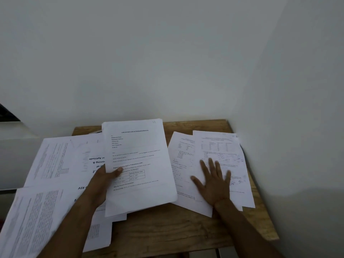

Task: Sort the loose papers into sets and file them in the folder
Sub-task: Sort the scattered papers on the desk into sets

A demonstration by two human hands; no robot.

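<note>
My left hand (101,185) grips a thin stack of printed sheets (139,155) by its left edge, thumb on top, holding it raised and tilted over the table's middle. My right hand (214,180) lies flat with fingers spread on a small pile of printed and handwritten sheets (219,149) at the right side of the wooden table (167,229). More loose papers (61,161) are spread over the left half, some hanging past the table's edge. No folder can be made out.
The table stands in a corner, with a white wall behind and to the right. A white surface (16,146) adjoins it on the left. Bare wood shows along the front between my arms.
</note>
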